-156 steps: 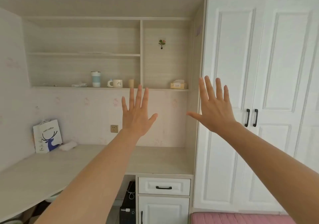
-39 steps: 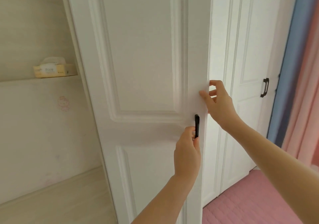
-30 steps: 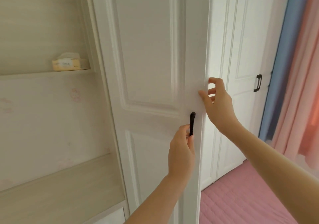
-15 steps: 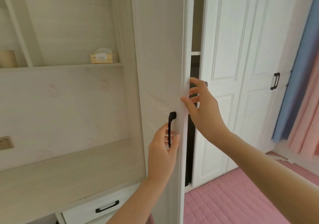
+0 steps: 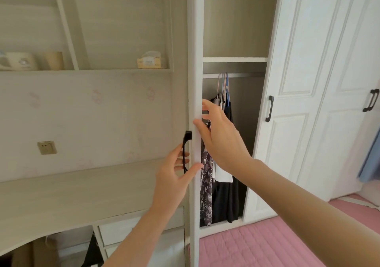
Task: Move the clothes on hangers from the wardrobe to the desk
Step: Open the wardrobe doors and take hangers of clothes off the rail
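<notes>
— While the wardrobe door (image 5: 195, 61) stands edge-on at centre frame, why are both hands on it?
— Likely to guide it wide. The left hand (image 5: 172, 182) curls round the handle (image 5: 187, 136), and the right hand (image 5: 224, 143) lays loose, open fingers on the door's edge.
— And the clothes (image 5: 226, 201)?
— On hangers (image 5: 223, 85), just behind the right hand, untouched.

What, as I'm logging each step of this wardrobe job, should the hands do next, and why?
Probably release the door and send the right hand to the hangers on the rail. The door stands wide open, edge-on to the camera; the left hand holds its handle, the right hand rests on its edge, and the clothes hang in plain view, untouched.
</notes>
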A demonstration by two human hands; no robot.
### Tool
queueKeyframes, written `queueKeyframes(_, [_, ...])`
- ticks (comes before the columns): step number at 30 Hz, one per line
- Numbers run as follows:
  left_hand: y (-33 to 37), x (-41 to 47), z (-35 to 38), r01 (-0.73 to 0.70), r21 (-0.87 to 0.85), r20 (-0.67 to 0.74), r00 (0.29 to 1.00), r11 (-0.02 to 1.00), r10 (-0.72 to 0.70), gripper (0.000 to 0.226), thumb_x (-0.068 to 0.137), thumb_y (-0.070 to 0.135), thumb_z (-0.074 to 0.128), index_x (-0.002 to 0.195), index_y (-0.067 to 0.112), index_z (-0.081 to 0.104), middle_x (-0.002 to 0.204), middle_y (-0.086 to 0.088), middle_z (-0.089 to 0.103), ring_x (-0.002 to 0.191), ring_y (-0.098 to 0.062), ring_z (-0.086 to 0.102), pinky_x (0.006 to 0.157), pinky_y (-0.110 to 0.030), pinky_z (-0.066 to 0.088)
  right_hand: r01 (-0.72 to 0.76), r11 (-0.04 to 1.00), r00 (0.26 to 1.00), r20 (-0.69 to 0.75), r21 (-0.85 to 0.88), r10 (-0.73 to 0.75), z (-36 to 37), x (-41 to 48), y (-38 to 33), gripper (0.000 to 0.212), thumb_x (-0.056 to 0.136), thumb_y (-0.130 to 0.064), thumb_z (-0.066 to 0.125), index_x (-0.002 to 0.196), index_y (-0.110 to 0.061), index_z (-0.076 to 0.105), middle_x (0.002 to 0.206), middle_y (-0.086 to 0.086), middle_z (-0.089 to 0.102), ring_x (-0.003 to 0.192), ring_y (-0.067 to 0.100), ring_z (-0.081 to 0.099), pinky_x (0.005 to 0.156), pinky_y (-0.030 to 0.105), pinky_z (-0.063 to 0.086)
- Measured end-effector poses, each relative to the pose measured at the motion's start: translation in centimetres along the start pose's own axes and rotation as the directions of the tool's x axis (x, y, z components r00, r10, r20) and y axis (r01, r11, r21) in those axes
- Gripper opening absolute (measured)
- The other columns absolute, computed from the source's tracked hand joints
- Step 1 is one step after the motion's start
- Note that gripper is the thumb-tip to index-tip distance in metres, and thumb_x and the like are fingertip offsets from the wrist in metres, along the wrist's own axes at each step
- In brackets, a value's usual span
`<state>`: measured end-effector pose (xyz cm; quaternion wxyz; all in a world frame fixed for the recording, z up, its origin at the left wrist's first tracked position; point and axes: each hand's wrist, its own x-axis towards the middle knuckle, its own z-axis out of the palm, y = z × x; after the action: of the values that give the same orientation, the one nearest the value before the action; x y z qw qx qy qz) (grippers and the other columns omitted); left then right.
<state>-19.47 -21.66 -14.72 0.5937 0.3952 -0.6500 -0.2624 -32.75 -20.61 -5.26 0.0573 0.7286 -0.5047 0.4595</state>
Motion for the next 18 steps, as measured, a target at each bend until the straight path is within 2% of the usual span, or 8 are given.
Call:
queueKeyframes(7, [1.1, -0.9, 1.2, -0.027, 0.047, -0.039, 0.999, 0.999, 0.029, 0.056, 0.079, 0.032, 0.075, 0.132, 0.027, 0.055, 0.105, 0.019, 0.067, 0.098, -0.001, 0.064, 0.089, -0.03, 0.054, 0.014, 1.0, 1.0, 0.026, 0.027, -0.014, -1.0, 0.0, 0.9, 0.049, 0.098, -0.043, 0.039, 0.143, -0.024, 0.03, 0.141, -0.009, 0.044, 0.106, 0.017, 0.06, 0.085, 0.042, 0.054])
queueKeyframes(11, [1.3, -2.3, 1.9, -0.013, 0.143, -0.11, 0.993, 0.99, 0.029, 0.059, 0.085, 0.033, 0.069, 0.139, 0.027, 0.048, 0.126, 0.017, 0.061, 0.115, 0.003, 0.055, 0.102, -0.022, 0.043, 0.05, 0.999, 0.997, 0.056, -0.005, -0.05, -2.1, -0.5, 2.0, 0.053, 0.097, -0.047, 0.039, 0.143, -0.023, 0.03, 0.143, -0.008, 0.043, 0.118, 0.013, 0.052, 0.091, 0.037, 0.049])
queueKeyframes(14, [1.5, -3.4, 3.0, -0.036, 0.2, -0.17, 0.983, 0.979, 0.071, 0.054, 0.09, 0.024, 0.065, 0.14, 0.024, 0.046, 0.134, 0.011, 0.056, 0.123, -0.003, 0.05, 0.107, -0.029, 0.04, 0.037, 0.998, 0.995, 0.098, -0.054, -0.031, -2.9, -0.9, 3.8, 0.055, 0.096, -0.05, 0.039, 0.144, -0.023, 0.03, 0.144, -0.008, 0.043, 0.122, 0.015, 0.05, 0.093, 0.037, 0.046])
queueKeyframes(18, [1.6, -4.1, 4.3, -0.069, 0.274, -0.252, 0.957, 0.959, 0.141, 0.049, 0.092, 0.014, 0.062, 0.138, 0.019, 0.047, 0.138, 0.006, 0.052, 0.127, -0.009, 0.048, 0.106, -0.039, 0.042, 0.031, 0.993, 0.989, 0.147, -0.116, -0.013, -4.3, -1.8, 6.5, 0.055, 0.096, -0.051, 0.037, 0.143, -0.022, 0.031, 0.145, -0.005, 0.042, 0.127, 0.015, 0.046, 0.098, 0.033, 0.041])
